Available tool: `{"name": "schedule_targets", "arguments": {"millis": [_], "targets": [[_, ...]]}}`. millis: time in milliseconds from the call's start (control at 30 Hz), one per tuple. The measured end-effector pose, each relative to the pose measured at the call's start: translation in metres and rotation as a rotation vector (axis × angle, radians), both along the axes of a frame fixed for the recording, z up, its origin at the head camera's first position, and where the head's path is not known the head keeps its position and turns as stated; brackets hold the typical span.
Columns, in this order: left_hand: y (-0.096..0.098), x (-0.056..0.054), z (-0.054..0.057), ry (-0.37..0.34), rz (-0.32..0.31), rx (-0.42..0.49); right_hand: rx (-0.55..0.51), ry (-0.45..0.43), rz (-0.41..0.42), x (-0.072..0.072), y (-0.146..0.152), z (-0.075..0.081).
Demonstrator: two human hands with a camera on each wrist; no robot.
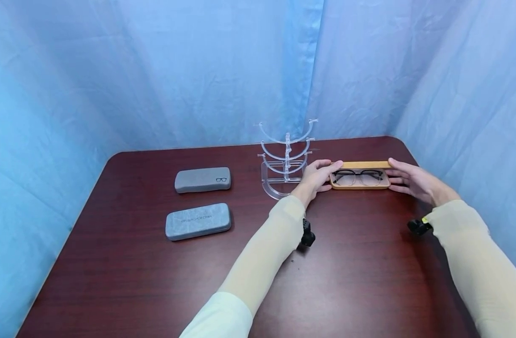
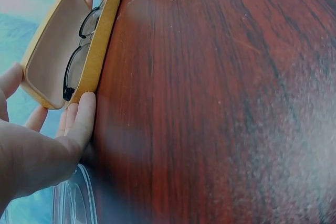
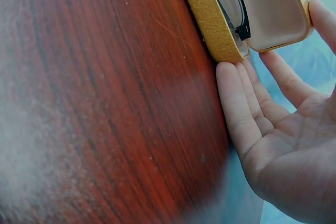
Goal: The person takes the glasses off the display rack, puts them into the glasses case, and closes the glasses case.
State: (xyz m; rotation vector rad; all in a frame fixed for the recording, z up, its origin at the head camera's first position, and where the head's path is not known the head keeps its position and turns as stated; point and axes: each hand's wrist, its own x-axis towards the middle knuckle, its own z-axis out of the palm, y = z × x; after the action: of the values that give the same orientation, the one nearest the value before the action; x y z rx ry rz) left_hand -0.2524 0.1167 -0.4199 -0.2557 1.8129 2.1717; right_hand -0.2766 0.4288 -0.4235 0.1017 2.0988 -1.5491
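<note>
A yellow glasses case (image 1: 360, 188) lies at the right of the table, its lid (image 1: 365, 165) raised. Inside it rests a pair of black half-rimmed eyeglasses (image 1: 356, 172). At the case's left end, my left hand (image 1: 314, 179) holds the lid between thumb and index finger, the other fingers against the base. My right hand (image 1: 418, 180) does the same at the right end. In the right wrist view, the thumb of the right hand (image 3: 294, 140) touches the lid's edge. The left wrist view shows the pale lining and the eyeglasses (image 2: 68, 77).
A clear eyeglass display stand (image 1: 286, 162) with several curved arms is just left of my left hand. Farther left lie a grey glasses case (image 1: 199, 180) and a blue-grey glasses case (image 1: 199, 223), both closed. Blue curtains (image 1: 199, 70) surround the dark red wooden table (image 1: 127, 272).
</note>
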Motion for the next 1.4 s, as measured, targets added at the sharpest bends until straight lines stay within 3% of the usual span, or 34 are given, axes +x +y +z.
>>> {"name": "schedule_targets", "arguments": {"millis": [500,767,1000,1233,1400], "targets": [[-0.003,0.001,-0.006,-0.019,-0.035,0.034,-0.031,0.015,-0.012,0.009,0.003,-0.003],[0.004,0.005,-0.006,-0.024,0.017,-0.041,-0.028,0.009,-0.039,0.015,0.0,-0.005],[0.004,0.006,-0.004,-0.024,0.011,-0.042,-0.011,0.017,-0.03,0.017,0.0,-0.002],[0.003,0.006,-0.005,-0.014,0.019,-0.025,0.003,0.01,-0.044,0.015,-0.004,-0.002],[0.001,0.0,-0.004,-0.02,0.003,-0.028,0.032,0.008,-0.053,0.009,-0.008,0.002]]}}
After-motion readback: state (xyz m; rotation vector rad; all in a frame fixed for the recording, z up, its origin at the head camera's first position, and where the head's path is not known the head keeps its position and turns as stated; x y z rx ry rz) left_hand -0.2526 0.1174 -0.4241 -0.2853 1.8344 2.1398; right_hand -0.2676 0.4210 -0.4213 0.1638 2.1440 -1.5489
